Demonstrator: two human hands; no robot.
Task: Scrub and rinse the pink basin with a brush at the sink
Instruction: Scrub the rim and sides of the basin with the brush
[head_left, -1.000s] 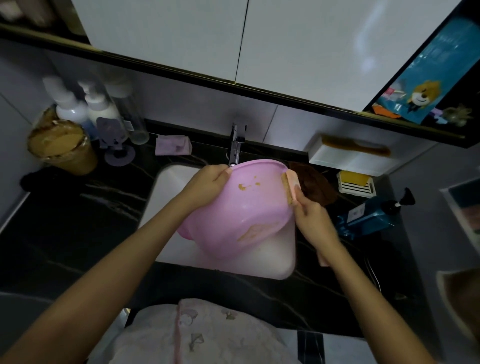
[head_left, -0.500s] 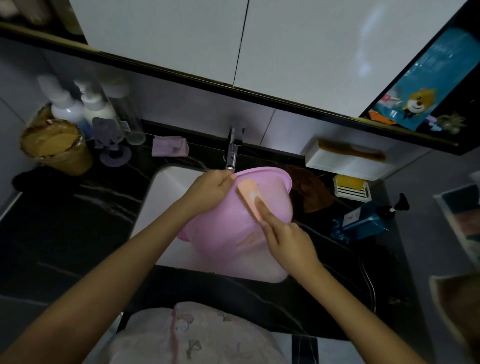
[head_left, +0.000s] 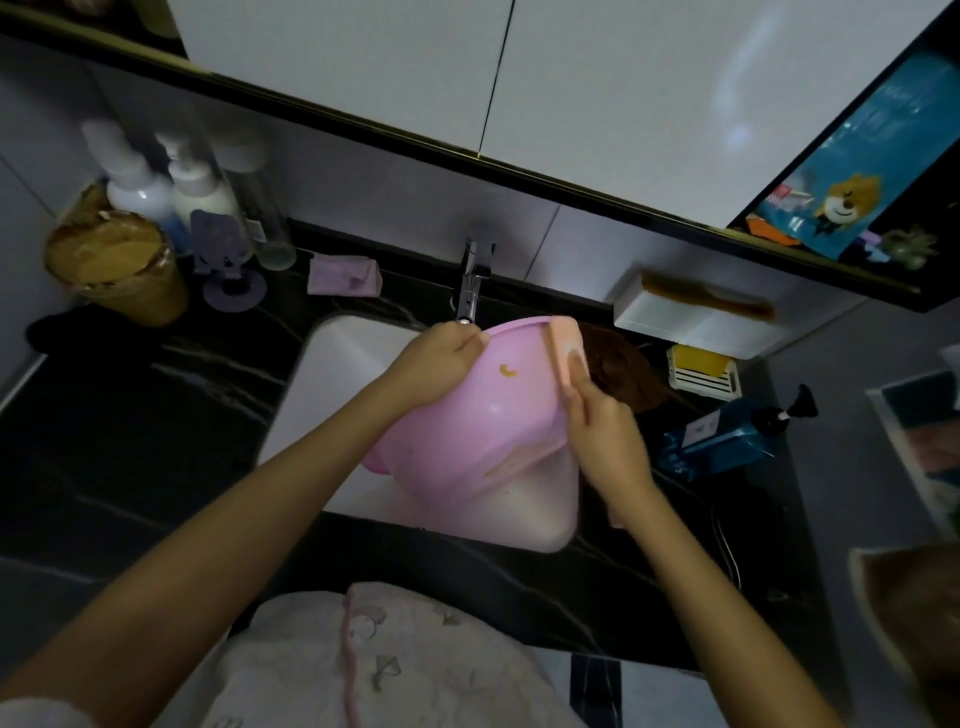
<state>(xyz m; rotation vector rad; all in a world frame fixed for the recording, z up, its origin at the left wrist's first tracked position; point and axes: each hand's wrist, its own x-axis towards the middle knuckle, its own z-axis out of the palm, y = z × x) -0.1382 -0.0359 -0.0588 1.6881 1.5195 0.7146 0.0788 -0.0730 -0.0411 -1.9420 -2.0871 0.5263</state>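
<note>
The pink basin (head_left: 483, 415) is tilted over the white sink (head_left: 332, 374), its outer side facing me, with a small yellow-brown smear on it. My left hand (head_left: 441, 358) grips the basin's rim at the upper left, just under the faucet (head_left: 470, 283). My right hand (head_left: 602, 436) holds a pink scrub brush (head_left: 569, 353) pressed against the basin's upper right edge. No running water is visible.
Dark marble counter (head_left: 130, 415) surrounds the sink. Bottles (head_left: 171, 197) and a brown tub (head_left: 114, 265) stand at the back left, a purple cloth (head_left: 343, 275) by the faucet. A blue pump bottle (head_left: 727, 431), a soap dish (head_left: 701, 369) and a white shelf (head_left: 685, 317) sit at the right.
My right hand swept the brush from the basin's right edge to the middle of its side, then back up to the upper right edge. The left hand kept its grip on the rim.
</note>
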